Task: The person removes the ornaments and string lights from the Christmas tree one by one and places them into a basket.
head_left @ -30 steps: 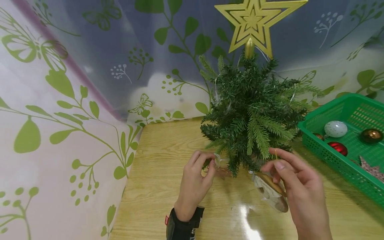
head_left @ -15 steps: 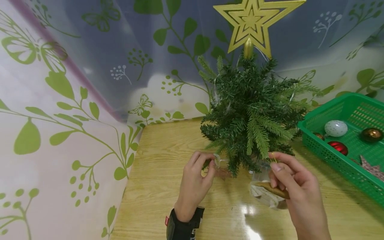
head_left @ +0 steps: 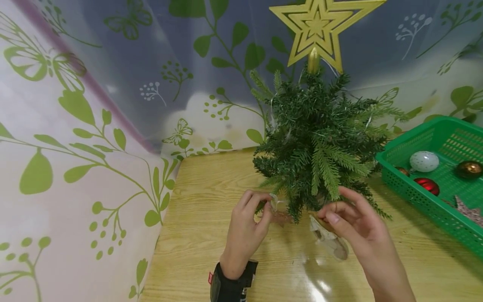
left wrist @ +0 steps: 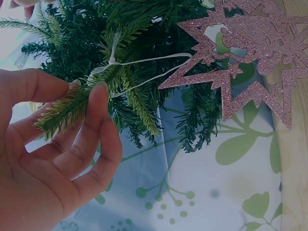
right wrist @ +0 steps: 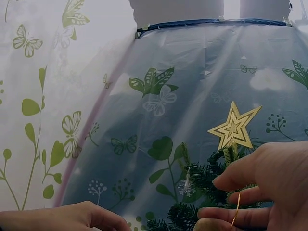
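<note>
A green artificial Christmas tree (head_left: 320,126) stands on the wooden table. My left hand (head_left: 247,230) pinches the tip of a low fir branch (left wrist: 62,113) between thumb and fingers. Around that branch runs the white string (left wrist: 149,60) of a pink glitter star ornament (left wrist: 260,53), which hangs beside the tree. At the tree's lower front, my right hand (head_left: 362,230) holds a whitish and brown ornament (head_left: 330,241) with a gold part; its exact kind is unclear. A thin gold thread (right wrist: 237,211) crosses the right fingers. The fingers partly cover the ornament.
At right, a green plastic basket (head_left: 385,165) holds a white speckled ball (head_left: 424,161), a red ball (head_left: 427,186), a brown ball (head_left: 469,169) and a glittery star (head_left: 468,212). A gold star (head_left: 317,25) tops the tree. Patterned curtains stand behind and at left.
My right hand has moved slightly left with the ornament, which now tilts differently below the fingers. The gold thread shows less in the head view. My left hand has stayed on the branch.
</note>
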### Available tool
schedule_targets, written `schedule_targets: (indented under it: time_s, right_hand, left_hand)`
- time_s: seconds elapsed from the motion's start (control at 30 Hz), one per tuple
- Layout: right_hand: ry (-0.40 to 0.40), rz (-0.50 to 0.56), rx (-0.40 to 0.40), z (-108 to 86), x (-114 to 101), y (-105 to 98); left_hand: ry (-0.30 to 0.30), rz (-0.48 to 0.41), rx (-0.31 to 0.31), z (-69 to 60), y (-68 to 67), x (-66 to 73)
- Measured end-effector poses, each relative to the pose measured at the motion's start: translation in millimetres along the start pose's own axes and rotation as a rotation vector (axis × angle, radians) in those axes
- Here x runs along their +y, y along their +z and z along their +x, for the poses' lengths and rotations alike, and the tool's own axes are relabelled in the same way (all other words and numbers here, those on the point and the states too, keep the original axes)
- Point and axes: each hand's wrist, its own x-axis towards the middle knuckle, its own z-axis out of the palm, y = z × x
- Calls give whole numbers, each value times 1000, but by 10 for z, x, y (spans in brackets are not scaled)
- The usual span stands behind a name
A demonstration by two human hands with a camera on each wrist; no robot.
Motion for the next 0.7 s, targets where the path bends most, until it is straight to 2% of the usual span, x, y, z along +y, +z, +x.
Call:
schedule_targets:
  time_s: [0.23, 0.37, 0.5, 0.6, 0.7]
  right_hand:
    - [-3, -60, -43, 15, 33, -9]
    - [22, -248, -93, 36, 24, 12]
    - [119, -433, -132, 50, 0, 52]
    - [176, -448, -148, 53, -2, 73]
    - [165, -497, -131, 53, 21, 73]
  left_hand:
    - [-13, 1, -7, -3, -1, 3]
    - [-19, -1, -9, -5, -5, 6]
    - [-21, -4, -12, -9, -8, 4]
    - [-24, -2, -14, -12, -7, 1]
    - [-20, 2, -13, -11, -2, -6]
